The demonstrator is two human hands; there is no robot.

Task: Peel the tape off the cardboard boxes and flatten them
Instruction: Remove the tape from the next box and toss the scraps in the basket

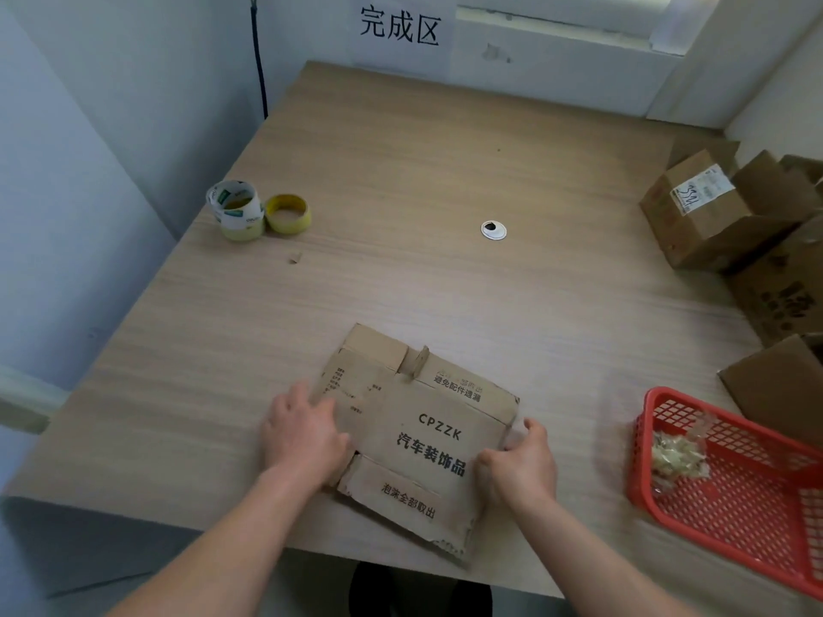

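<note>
Because it is squashed flat, the cardboard box (pixel 427 438) lies at the near edge of the table (pixel 401 171), with one corner poking out past the edge. It looks light and thin. It seems stiff enough to keep its shape but easy to bend, and its edges are torn and soft. The left hand (pixel 303 434) lies on the left side of the box with its fingers mostly straight, pressing down. The right hand (pixel 519 472) has its fingers curled round the right edge and holds it. I think the two side edges are the best places to hold, not the ragged near flap, which could rip. Two tape rolls (pixel 262 213) sit far off on the left. A red basket (pixel 735 518) with scraps of peeled tape (pixel 677 458) is near on the right, and more boxes (pixel 703 216), not flat yet, are piled behind it. Only the basket, close by the right hand, looks easy to bump.
</note>
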